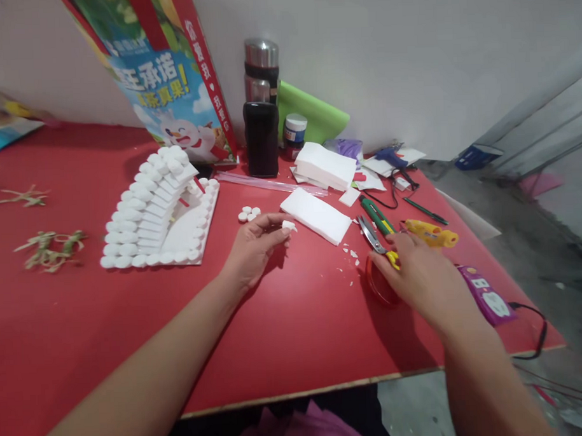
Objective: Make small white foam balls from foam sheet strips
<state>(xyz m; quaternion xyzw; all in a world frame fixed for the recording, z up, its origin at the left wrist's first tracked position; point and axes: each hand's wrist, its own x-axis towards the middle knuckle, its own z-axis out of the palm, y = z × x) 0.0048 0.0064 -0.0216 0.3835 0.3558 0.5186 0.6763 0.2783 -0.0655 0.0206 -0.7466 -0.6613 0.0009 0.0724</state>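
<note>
The thumb and forefinger of the left hand (254, 250) are pinched together on a small white piece of soft-looking material (288, 226), which sticks out at their tips. Just beyond these fingers, on the far side, lies a cluster of small round white discs (249, 214). Further to their left stands a white stepped model edged with rounded white pads (147, 213), well apart from them. Just to the right of the pinched tips is a flat white rectangular stack of sheets (316, 216), with torn-looking white scraps (353, 254) nearer the right hand (420, 276).

The right fingers are at the yellow handle of a pair of metal-bladed scissors (369, 234); their undersides are hidden, so I cannot tell whether they are clamped on it. The blades point away from them, beside a green utility knife (377, 215). A red round object (380, 286) lies partly beneath the thumb side, and a yellow glue gun (429, 233) lies just beyond the knuckles. To the right of the wrist is a purple box with white markings (487, 296).
</note>
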